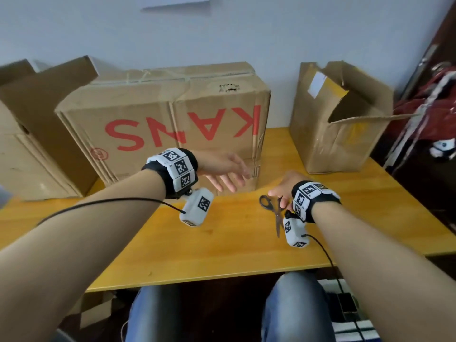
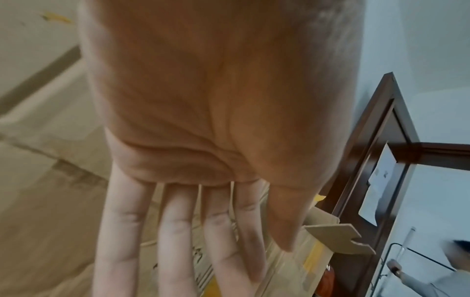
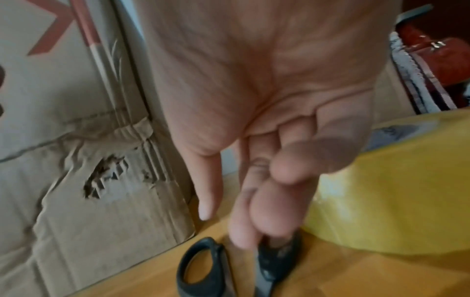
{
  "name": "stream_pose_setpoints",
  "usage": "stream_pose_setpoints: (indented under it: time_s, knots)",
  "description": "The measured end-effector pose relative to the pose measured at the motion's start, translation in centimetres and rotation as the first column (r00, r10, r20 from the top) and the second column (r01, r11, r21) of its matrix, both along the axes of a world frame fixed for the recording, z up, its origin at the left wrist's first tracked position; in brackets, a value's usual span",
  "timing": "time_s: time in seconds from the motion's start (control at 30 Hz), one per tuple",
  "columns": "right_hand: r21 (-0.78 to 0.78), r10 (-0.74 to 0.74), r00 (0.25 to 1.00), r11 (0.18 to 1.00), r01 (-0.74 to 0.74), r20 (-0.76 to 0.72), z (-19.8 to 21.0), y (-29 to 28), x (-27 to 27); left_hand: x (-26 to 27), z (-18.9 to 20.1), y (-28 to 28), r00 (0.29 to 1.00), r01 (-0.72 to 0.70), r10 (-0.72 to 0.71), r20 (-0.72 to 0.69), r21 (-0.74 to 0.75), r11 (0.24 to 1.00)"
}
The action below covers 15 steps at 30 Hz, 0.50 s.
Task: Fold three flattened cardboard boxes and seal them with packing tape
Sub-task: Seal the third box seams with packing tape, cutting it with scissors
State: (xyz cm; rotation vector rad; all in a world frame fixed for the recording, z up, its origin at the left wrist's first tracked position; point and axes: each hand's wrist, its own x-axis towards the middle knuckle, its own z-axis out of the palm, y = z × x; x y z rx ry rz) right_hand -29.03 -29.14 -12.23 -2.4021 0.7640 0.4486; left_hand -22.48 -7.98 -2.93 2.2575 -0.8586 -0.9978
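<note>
A large closed cardboard box (image 1: 167, 119) with red letters stands at the back of the yellow table (image 1: 222, 248). My left hand (image 1: 227, 174) hovers open in front of its lower right corner, fingers (image 2: 175, 231) straight and spread, holding nothing. Black-handled scissors (image 1: 277, 215) lie on the table with the blades pointing toward me. My right hand (image 1: 283, 191) pinches one handle loop of the scissors (image 3: 274, 259) between thumb and fingers. A yellow roll of packing tape (image 3: 394, 191) sits just right of that hand in the right wrist view; the head view hides it.
A smaller cardboard box (image 1: 340, 134) with raised flaps stands at the back right. Another box (image 1: 29, 134) with an upright flap fills the left edge. Red fabric (image 1: 434, 114) hangs off the table's right side. My knees sit under the near edge.
</note>
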Motion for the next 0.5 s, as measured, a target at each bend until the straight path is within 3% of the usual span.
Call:
stream_pose_setpoints:
  time_s: [0.3, 0.4, 0.5]
  knots:
    - [-0.307, 0.119, 0.989, 0.942, -0.139, -0.082, -1.2, 1.3, 1.2, -0.2, -0.8, -0.4, 0.999, -0.008, 0.009, -0.031, 0.031, 0.999]
    - [-0.281, 0.121, 0.990, 0.950, -0.137, -0.071, -1.1, 1.6, 0.6, -0.6, -0.7, -0.2, 1.000, -0.014, 0.015, -0.016, 0.031, 0.999]
    - [-0.106, 0.103, 0.995, 0.989, -0.104, -0.012, -0.5, 1.7, -0.1, -0.9, -0.3, 0.5, 1.000, -0.026, 0.025, 0.013, 0.048, 0.999]
